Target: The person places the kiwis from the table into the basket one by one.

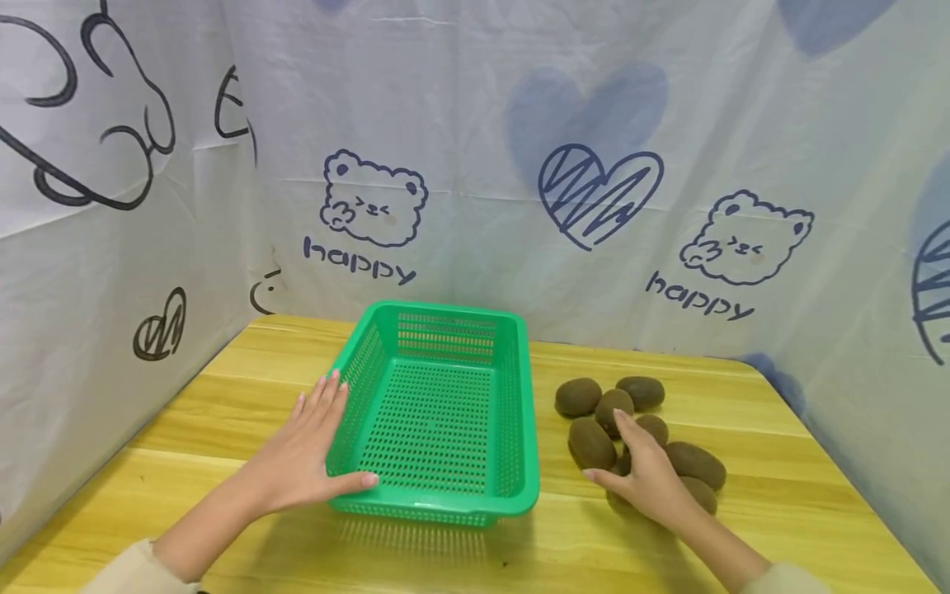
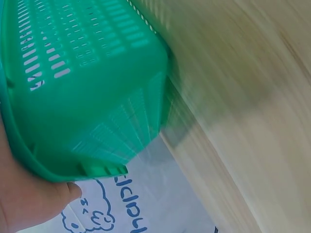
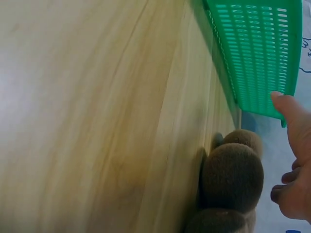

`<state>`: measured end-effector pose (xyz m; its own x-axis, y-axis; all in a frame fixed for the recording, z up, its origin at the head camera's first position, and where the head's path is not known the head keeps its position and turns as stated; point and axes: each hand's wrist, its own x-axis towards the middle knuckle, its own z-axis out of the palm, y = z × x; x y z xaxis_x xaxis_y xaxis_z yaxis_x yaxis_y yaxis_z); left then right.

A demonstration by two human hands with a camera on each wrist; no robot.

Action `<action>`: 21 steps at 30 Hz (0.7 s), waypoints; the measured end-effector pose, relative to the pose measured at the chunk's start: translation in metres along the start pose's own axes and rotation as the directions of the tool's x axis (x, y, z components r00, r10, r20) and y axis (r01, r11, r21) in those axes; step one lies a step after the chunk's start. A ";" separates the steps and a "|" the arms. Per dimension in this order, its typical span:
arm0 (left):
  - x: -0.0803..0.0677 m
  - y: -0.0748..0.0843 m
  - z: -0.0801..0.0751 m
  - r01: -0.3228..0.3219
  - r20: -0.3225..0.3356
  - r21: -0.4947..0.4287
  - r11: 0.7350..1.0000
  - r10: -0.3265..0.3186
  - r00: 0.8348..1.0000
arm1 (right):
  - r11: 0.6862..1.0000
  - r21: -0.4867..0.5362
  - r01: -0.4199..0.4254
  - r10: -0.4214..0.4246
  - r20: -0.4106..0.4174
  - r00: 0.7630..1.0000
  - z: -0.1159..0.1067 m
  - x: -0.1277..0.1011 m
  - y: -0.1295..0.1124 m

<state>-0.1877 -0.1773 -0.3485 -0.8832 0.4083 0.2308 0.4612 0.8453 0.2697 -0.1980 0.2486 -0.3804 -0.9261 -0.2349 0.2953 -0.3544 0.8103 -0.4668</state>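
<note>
A green slotted plastic basket [image 1: 529,412] stands empty in the middle of the wooden table [image 1: 772,528]. My left hand [image 1: 312,450] lies flat against its left wall with straight fingers, the thumb across the front rim. In the left wrist view my left hand [image 2: 26,206] presses the basket [image 2: 87,97] at its rim. Several brown kiwis [image 1: 591,443] lie in a cluster right of the basket. My right hand [image 1: 644,472] hovers over them with fingers spread, gripping none. The right wrist view shows that hand [image 3: 296,160] beside a kiwi [image 3: 232,177], with the basket [image 3: 257,53] beyond.
White cloth walls [image 1: 475,165] printed with bears, hearts and "happy" close in the table on the left, back and right. Bare wood shows along the front edge and left of the basket.
</note>
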 end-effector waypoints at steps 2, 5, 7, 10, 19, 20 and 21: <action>-0.002 -0.002 -0.001 -0.001 0.006 0.008 1.000 0.001 1.000 | 1.000 0.008 -0.003 0.003 0.009 1.000 0.003 0.003 0.000; -0.005 -0.005 -0.002 -0.011 0.008 0.023 1.000 0.011 1.000 | 0.999 0.015 -0.038 0.037 0.031 0.999 0.007 0.007 -0.001; -0.007 -0.007 -0.003 -0.018 0.006 0.026 0.999 0.018 1.000 | 0.998 0.027 -0.062 0.061 0.048 0.997 0.009 0.008 -0.001; -0.008 -0.011 -0.004 -0.012 0.014 0.025 1.000 0.012 1.000 | 0.995 0.023 -0.100 0.098 0.065 0.993 0.011 0.010 -0.002; -0.010 -0.023 -0.010 0.025 0.050 -0.014 1.000 -0.024 0.998 | 0.990 -0.035 -0.137 0.139 0.058 0.989 0.018 0.018 -0.001; -0.010 -0.025 -0.010 0.023 0.054 -0.019 1.000 -0.022 0.998 | 0.990 -0.036 -0.138 0.140 0.058 0.988 0.018 0.018 -0.001; -0.010 -0.026 -0.010 0.020 0.060 -0.022 1.000 -0.019 0.998 | 0.989 -0.041 -0.140 0.142 0.057 0.988 0.019 0.018 -0.001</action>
<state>-0.1902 -0.2067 -0.3481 -0.8951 0.4124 0.1697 0.4454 0.8455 0.2946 -0.2170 0.2331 -0.3899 -0.9728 -0.1475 0.1783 -0.2159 0.8564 -0.4690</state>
